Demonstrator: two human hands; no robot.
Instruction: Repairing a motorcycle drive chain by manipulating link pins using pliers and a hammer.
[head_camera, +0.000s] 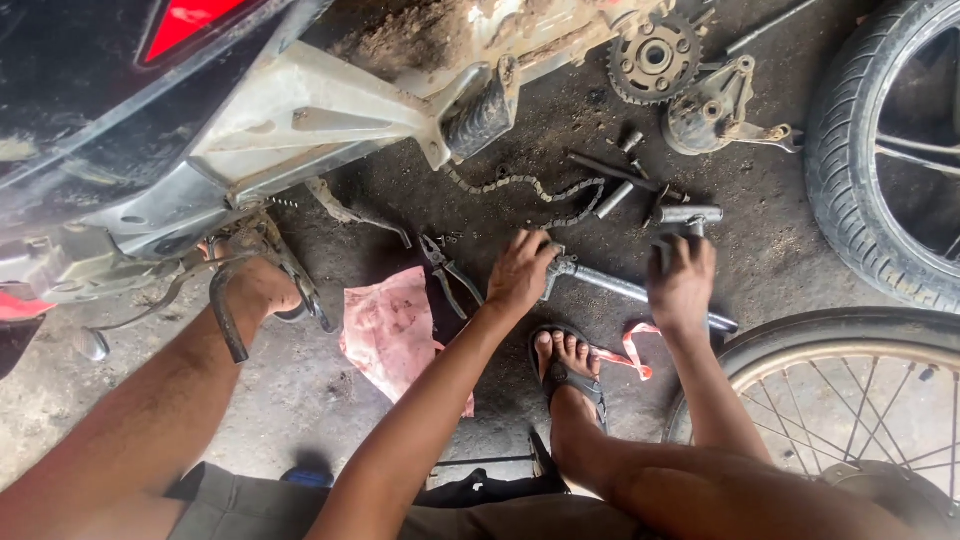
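Long metal bar laid slanting beside sandalled foot, left hand closed on upper-left end, right hand pressed half-open across it.

pliers left of chain, rag below

We see no packages, labels, signs or screens anywhere in this workshop-floor scene.
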